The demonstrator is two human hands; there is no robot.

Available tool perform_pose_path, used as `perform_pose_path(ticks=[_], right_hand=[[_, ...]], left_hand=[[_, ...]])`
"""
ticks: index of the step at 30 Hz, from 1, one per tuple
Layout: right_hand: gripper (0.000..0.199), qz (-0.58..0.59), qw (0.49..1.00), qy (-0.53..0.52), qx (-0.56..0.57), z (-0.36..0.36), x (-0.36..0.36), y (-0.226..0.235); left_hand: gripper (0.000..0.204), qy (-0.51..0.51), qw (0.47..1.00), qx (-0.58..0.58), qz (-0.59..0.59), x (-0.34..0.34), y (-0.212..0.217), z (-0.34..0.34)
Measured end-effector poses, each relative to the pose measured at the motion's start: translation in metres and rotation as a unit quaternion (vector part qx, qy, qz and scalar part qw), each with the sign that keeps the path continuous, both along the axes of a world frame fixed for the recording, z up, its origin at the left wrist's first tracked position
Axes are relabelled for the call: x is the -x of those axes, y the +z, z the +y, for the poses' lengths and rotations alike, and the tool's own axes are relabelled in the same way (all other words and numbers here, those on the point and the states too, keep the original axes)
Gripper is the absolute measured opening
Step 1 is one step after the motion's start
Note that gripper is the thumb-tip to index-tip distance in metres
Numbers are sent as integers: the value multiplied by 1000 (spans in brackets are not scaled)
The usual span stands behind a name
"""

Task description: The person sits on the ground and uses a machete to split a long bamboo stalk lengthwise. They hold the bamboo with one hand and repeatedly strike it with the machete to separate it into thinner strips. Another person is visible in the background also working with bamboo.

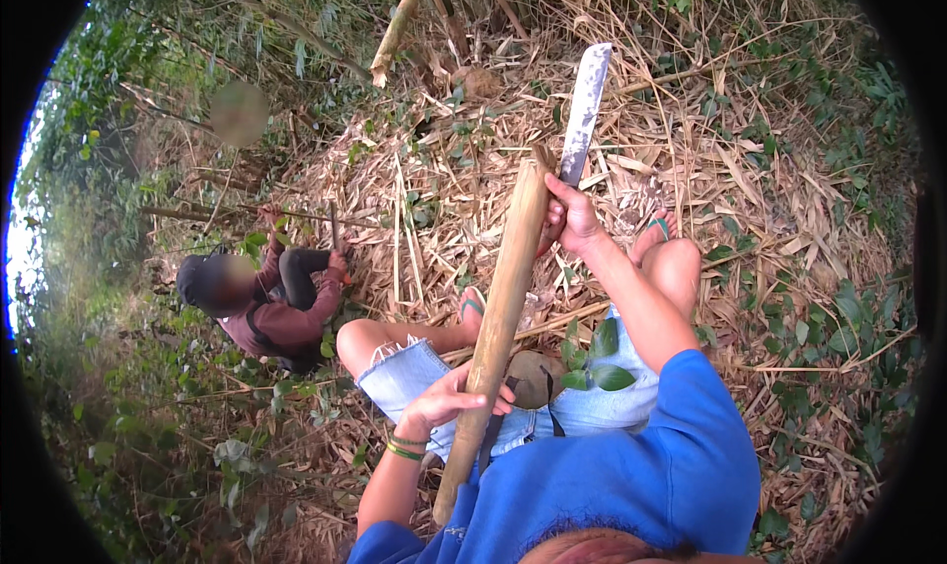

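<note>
**Bamboo pole and machete in hand**

The left hand (449, 401) wraps around the lower part of a long, pale bamboo pole (498, 317), fingers closed over it, holding it slanted across the lap. The right hand (570, 217) is clamped on the handle of a machete (584, 110), just beside the pole's upper end, the blade pointing up and away. Between the two hands, bare knees and denim shorts (414, 372) show, with a foot in a teal sandal (472, 305) close under the pole. Dry bamboo leaves (691, 140) cover the ground beyond the right hand. Well left of the left hand, another person (271, 312) crouches among green undergrowth.
</note>
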State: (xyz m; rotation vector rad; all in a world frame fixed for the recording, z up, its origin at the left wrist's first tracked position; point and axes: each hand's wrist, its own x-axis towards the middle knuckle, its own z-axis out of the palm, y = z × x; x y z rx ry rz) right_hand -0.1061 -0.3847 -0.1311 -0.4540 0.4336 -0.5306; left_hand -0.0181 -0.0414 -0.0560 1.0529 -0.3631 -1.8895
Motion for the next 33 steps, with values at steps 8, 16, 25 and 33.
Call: perform_pose_path(ticks=[8,16,25,33], right_hand=[[32,-1,997,-68,-19,-19,3,-6],[36,-9,991,-125,-55,-47,10,-11],[28,-59,988,-134,-44,-73,22,-16],[23,111,987,-120,-9,-98,30,-34]], left_hand=[[82,34,988,-68,-132,-24,-28,53],[72,116,931,-104,-330,-7,21,114],[74,-53,808,-76,-581,32,26,111],[38,-9,899,-213,-383,11,71,86]])
